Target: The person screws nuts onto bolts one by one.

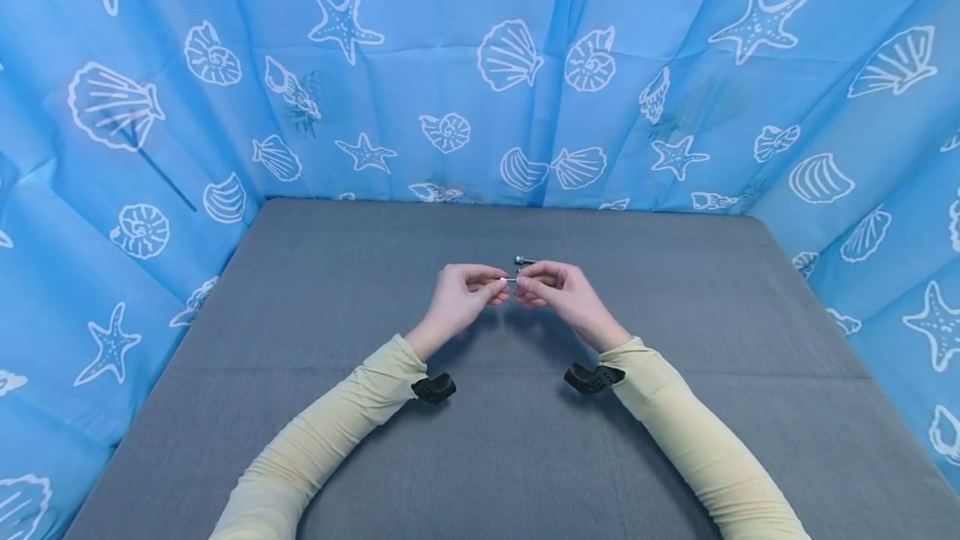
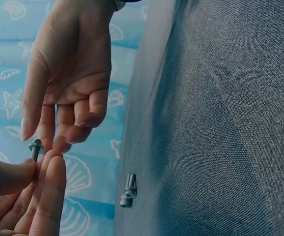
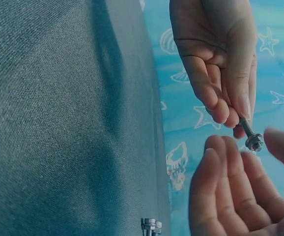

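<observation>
My left hand (image 1: 462, 294) pinches a small metal bolt (image 1: 509, 279) between thumb and fingertips above the table. A flanged nut (image 3: 254, 142) sits on the bolt's threaded end, with a little thread sticking out past it, as the right wrist view shows. Around that end is my right hand (image 1: 553, 290), its thumb and fingers apart and loosely bent. In both wrist views a gap shows between the right thumb and the nut. Behind the right fingers, more metal bolts (image 2: 128, 189) rest on the table; the right wrist view cuts them off at its lower edge.
A grey cloth covers the table (image 1: 480, 440). Blue curtains (image 1: 450, 90) with white shells and starfish hang along its back and sides. Black wrist cameras (image 1: 592, 378) are strapped at both sleeve cuffs.
</observation>
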`<state>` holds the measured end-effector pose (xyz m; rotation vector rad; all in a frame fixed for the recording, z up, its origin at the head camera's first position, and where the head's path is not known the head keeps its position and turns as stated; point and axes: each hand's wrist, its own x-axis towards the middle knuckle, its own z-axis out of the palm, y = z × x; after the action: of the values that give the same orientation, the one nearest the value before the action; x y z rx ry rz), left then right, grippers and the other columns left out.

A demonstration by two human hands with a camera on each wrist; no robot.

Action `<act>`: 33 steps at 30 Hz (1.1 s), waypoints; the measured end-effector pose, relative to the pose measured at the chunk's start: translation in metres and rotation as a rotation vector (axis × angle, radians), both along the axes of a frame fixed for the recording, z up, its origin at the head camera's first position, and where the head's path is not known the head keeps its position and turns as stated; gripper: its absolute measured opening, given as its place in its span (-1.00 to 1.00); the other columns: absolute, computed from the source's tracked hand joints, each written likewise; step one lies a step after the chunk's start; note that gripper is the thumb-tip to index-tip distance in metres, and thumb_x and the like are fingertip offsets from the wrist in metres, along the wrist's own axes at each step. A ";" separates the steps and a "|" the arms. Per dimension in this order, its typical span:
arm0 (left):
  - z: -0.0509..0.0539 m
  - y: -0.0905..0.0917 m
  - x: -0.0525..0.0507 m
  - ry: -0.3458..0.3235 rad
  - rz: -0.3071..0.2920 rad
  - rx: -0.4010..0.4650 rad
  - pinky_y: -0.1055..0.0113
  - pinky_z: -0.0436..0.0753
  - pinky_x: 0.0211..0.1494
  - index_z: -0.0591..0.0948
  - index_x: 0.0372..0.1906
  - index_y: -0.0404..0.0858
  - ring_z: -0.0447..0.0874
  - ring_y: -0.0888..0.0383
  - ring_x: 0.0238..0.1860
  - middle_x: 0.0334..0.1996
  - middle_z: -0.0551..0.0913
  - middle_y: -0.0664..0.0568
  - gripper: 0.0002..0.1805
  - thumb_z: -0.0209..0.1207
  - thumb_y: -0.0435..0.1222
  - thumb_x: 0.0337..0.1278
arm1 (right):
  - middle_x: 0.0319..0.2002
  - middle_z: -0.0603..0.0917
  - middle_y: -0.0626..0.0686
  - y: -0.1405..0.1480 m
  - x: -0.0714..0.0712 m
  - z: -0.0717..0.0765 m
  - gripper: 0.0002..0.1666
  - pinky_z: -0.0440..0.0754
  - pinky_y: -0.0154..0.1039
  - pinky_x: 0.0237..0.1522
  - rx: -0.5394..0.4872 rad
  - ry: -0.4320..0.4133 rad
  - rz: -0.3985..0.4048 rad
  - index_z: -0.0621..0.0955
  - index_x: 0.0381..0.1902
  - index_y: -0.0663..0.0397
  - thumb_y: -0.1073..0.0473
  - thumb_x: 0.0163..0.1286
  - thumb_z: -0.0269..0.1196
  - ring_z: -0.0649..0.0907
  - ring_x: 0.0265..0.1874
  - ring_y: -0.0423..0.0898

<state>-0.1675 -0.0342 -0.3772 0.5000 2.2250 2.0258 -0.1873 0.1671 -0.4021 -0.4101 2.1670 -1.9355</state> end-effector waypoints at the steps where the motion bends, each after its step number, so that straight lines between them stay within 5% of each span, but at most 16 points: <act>1: 0.000 0.000 0.000 0.003 0.001 -0.003 0.16 0.73 -0.18 0.61 -0.12 -0.59 0.72 -0.16 -0.26 -0.30 0.68 -0.37 -0.82 0.13 -0.55 0.23 | -0.19 0.68 0.25 0.000 0.000 0.000 -0.66 0.71 -0.05 -0.14 -0.008 -0.001 0.003 0.54 -0.01 0.38 0.23 0.37 0.25 0.70 -0.19 0.12; 5: -0.001 -0.001 0.000 0.000 -0.010 0.008 0.29 0.74 -0.22 0.61 -0.10 -0.60 0.75 -0.01 -0.32 -0.30 0.68 -0.38 -0.81 0.13 -0.55 0.23 | -0.16 0.68 0.27 0.000 0.000 -0.001 -0.63 0.65 0.10 -0.07 -0.034 0.000 0.012 0.50 0.01 0.42 0.29 0.33 0.27 0.70 -0.18 0.11; 8: -0.001 -0.001 0.000 -0.012 -0.029 0.035 0.30 0.73 -0.21 0.58 -0.08 -0.63 0.73 -0.14 -0.27 -0.28 0.67 -0.41 -0.79 0.12 -0.55 0.24 | -0.17 0.68 0.26 0.000 0.001 -0.001 -0.66 0.58 0.20 -0.02 -0.030 0.004 0.008 0.53 -0.02 0.42 0.28 0.34 0.26 0.71 -0.20 0.05; 12: -0.001 -0.001 0.001 -0.014 -0.036 0.047 0.31 0.73 -0.20 0.57 -0.08 -0.64 0.66 -0.32 -0.19 -0.28 0.66 -0.41 -0.78 0.11 -0.55 0.25 | -0.20 0.69 0.24 0.000 0.000 -0.002 -0.69 0.65 0.09 -0.07 0.026 0.011 -0.014 0.58 -0.06 0.37 0.20 0.38 0.24 0.71 -0.22 0.04; 16: -0.002 0.000 0.001 -0.004 -0.020 0.017 0.33 0.73 -0.23 0.59 -0.08 -0.61 0.67 -0.29 -0.21 -0.29 0.67 -0.39 -0.79 0.12 -0.54 0.25 | -0.22 0.69 0.21 0.000 0.000 -0.001 -0.64 0.69 -0.04 -0.20 0.089 0.024 -0.031 0.58 -0.05 0.34 0.12 0.40 0.23 0.70 -0.23 0.06; 21: -0.020 0.002 -0.011 0.004 -0.017 0.010 0.34 0.73 -0.24 0.60 -0.07 -0.57 0.70 -0.22 -0.23 -0.28 0.67 -0.39 -0.78 0.13 -0.50 0.26 | -0.16 0.66 0.27 0.000 0.000 -0.001 -0.60 0.65 0.06 -0.18 0.057 0.026 -0.031 0.52 0.03 0.39 0.22 0.34 0.28 0.68 -0.21 0.08; 25: -0.031 0.004 -0.018 0.008 -0.006 0.012 0.19 0.73 -0.18 0.64 -0.09 -0.49 0.72 -0.14 -0.25 -0.31 0.70 -0.29 -0.80 0.15 -0.45 0.26 | -0.20 0.67 0.25 0.001 -0.001 -0.002 -0.67 0.64 0.07 -0.19 0.095 0.043 -0.037 0.59 -0.05 0.33 0.17 0.35 0.28 0.67 -0.24 0.09; 33: -0.033 0.004 -0.017 0.038 0.008 0.018 -0.05 0.69 -0.14 0.65 -0.12 -0.48 0.74 -0.04 -0.31 -0.37 0.72 -0.19 -0.82 0.17 -0.45 0.25 | -0.16 0.65 0.28 0.003 0.000 -0.001 -0.61 0.62 0.15 -0.10 0.065 0.024 -0.019 0.53 0.03 0.39 0.25 0.33 0.28 0.66 -0.18 0.15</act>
<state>-0.1842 -0.0300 -0.4103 0.5366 2.2354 2.0590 -0.1877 0.1697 -0.4032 -0.4052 2.2497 -1.8736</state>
